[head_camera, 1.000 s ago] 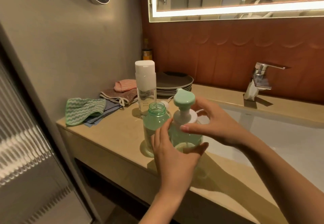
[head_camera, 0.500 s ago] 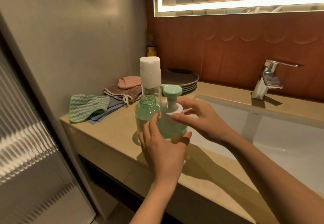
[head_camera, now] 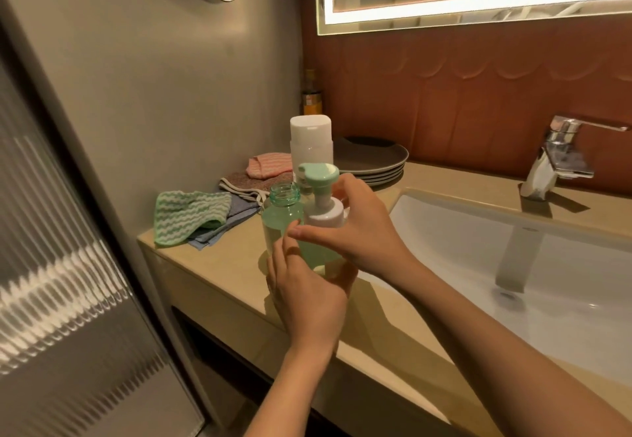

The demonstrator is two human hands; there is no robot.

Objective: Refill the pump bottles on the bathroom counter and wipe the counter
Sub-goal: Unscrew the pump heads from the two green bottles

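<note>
A green pump bottle (head_camera: pixel 316 248) with a white collar and mint pump head (head_camera: pixel 320 176) stands on the beige counter (head_camera: pixel 219 265). My left hand (head_camera: pixel 307 286) grips its lower body from the front. My right hand (head_camera: pixel 359 231) curls around the white collar from the right. Just left of it stands a second green bottle (head_camera: pixel 282 217), uncapped, part full of liquid. Behind both rises a clear refill bottle (head_camera: pixel 311 142) with a white cap.
Folded cloths lie at the counter's left end: a green wavy one (head_camera: pixel 188 214), a blue one, a brown one and a pink one (head_camera: pixel 268 166). Stacked dark plates (head_camera: pixel 372 159) sit behind. The white sink (head_camera: pixel 530 265) and chrome tap (head_camera: pixel 557 159) are to the right.
My right hand has turned on the collar, its fingers now reaching further left across the front. The left hand keeps its hold on the bottle. The camera has moved closer.
</note>
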